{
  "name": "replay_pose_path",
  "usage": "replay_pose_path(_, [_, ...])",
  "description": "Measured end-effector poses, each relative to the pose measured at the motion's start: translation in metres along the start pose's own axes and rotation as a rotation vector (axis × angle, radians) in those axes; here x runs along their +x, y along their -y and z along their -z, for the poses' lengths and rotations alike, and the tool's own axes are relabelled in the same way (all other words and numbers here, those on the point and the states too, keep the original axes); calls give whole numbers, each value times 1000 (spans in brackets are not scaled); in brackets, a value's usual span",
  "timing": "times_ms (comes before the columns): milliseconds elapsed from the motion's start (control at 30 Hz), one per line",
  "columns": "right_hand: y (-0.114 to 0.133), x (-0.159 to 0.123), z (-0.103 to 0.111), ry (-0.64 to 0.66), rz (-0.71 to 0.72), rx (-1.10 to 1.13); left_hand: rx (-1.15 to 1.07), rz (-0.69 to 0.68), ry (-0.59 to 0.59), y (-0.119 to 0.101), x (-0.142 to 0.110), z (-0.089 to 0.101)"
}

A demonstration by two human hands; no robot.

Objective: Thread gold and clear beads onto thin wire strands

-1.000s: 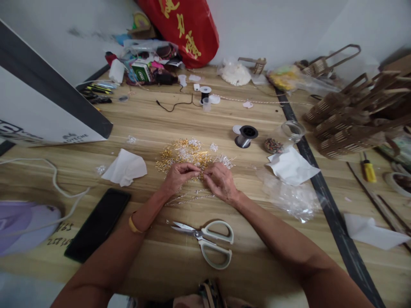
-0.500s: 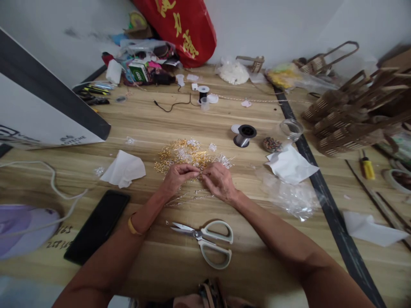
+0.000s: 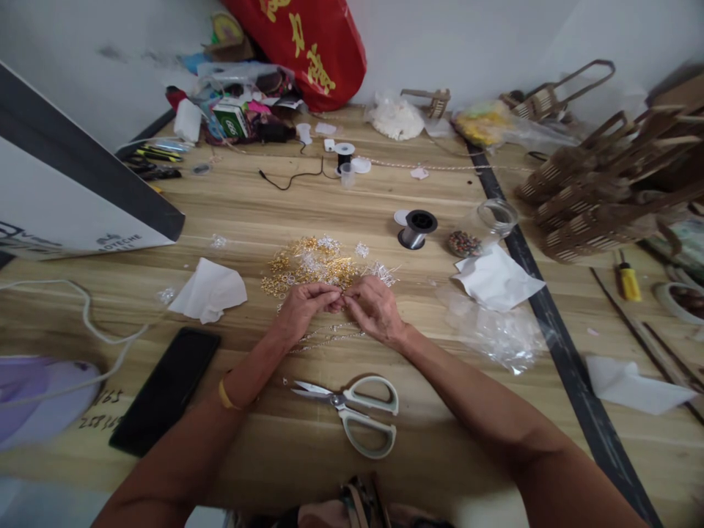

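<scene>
My left hand (image 3: 308,308) and my right hand (image 3: 375,308) meet fingertip to fingertip over the table, both closed in a pinch. What sits between the fingers is too small to make out. Just beyond them lies a pile of gold and silver jewelry findings (image 3: 308,260), with silver pins (image 3: 382,273) at its right side. Under the hands runs a thin silver chain (image 3: 330,339), partly hidden by them. Nearer to me, a pair of scissors (image 3: 352,412) with pale handles lies with its blades slightly apart, pointing left.
A black phone (image 3: 165,392) and white paper (image 3: 209,291) lie to the left. On the right are a wire spool (image 3: 418,231), a tipped clear jar (image 3: 489,224) with beads, crumpled paper (image 3: 498,279) and a plastic bag (image 3: 511,341). Woven baskets (image 3: 583,205) stand far right.
Both hands stay pinched together at nearly the same spot, with the left fingers shifted slightly. The whole view has moved a little; the objects on the table lie as before.
</scene>
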State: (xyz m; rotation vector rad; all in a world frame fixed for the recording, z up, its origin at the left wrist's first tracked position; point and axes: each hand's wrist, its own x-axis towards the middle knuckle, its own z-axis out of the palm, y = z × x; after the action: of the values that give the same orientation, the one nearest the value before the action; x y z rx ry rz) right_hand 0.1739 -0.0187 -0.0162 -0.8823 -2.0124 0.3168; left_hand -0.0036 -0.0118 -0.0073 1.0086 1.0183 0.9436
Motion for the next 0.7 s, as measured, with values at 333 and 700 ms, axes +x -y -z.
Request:
replay_pose_path(333, [-1, -1, -1, 27, -17, -14, -65, 32, -3, 2, 1, 2])
replay_pose_path(700, [1, 1, -1, 9, 6, -46, -5, -39, 44, 6, 3, 3])
